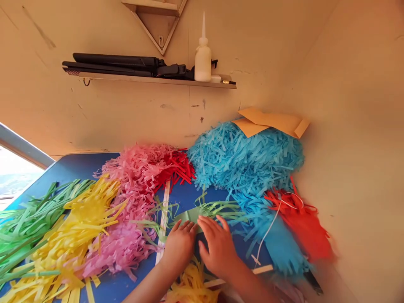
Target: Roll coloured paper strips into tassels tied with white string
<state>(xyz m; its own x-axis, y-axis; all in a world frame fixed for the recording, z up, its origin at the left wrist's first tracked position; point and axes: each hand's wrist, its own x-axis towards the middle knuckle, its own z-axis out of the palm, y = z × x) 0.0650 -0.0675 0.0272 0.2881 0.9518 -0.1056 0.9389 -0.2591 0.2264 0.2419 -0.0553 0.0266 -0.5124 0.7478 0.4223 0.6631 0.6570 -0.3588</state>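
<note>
A piece of light green tissue paper point(189, 215) with fringed strips at both ends lies on the blue table in front of me. My left hand point(181, 244) is on its near edge, fingers close together and bent over the paper, with the thumb hidden. Beside it, my right hand point(218, 246) touches the paper with its fingertips. Its fingers are stretched out and the thumb stands apart. Between my forearms lies a bunch of yellow paper strips point(189, 286). Pale green strips point(222, 208) spread out to the right of the paper.
Fringed paper heaps surround the spot: green point(41, 219), yellow point(78, 210), pink point(139, 168), purple point(120, 248), light blue point(246, 158) and red point(307, 227). Orange paper point(274, 120) tops the blue heap. A white cord point(269, 229) lies right. The wall shelf point(142, 80) holds a white bottle point(203, 61).
</note>
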